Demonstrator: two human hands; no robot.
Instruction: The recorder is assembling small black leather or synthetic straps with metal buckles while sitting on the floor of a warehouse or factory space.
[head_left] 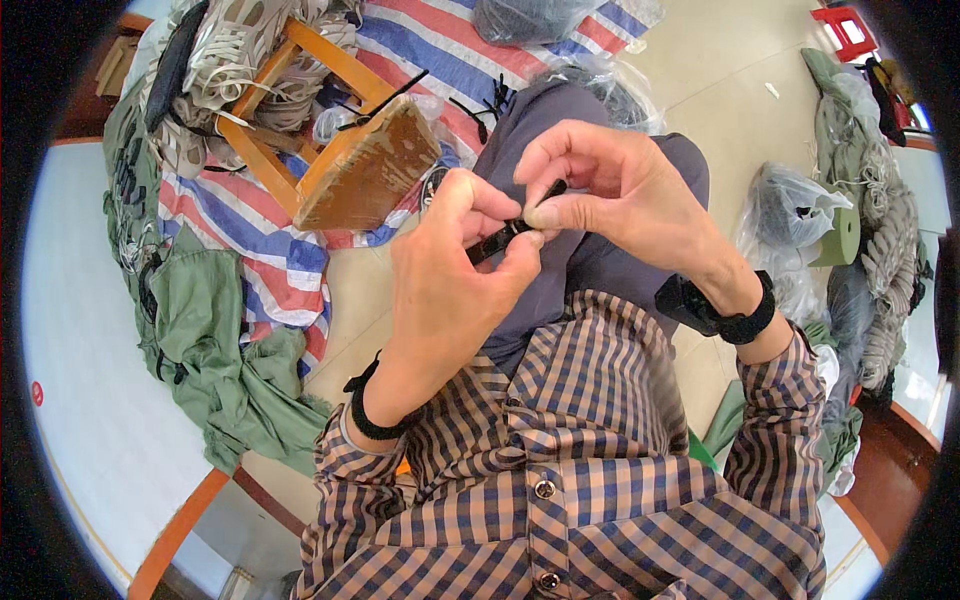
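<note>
My left hand (pixel 450 285) is closed, its thumb and fingers pinching a short black strap (pixel 490 245) above my lap. My right hand (pixel 630 200) pinches the strap's other end between thumb and forefinger, close against the left fingertips. A small dark piece, perhaps a buckle, sits where the fingertips meet; they partly hide it, so its exact shape is unclear. Just beyond my left hand, a worn wooden stool (pixel 370 165) lies tipped on its side. A thin black strap (pixel 390 100) with loose ends rests across the stool's edge.
A red, white and blue striped sheet (pixel 290 255) covers floor ahead and left. Bundled beige webbing (pixel 235 60) is heaped beyond the stool. Green fabric (pixel 205 310) lies at left. Plastic bags (pixel 790 205), a green roll (pixel 840 235) and more webbing (pixel 890 255) stand at right.
</note>
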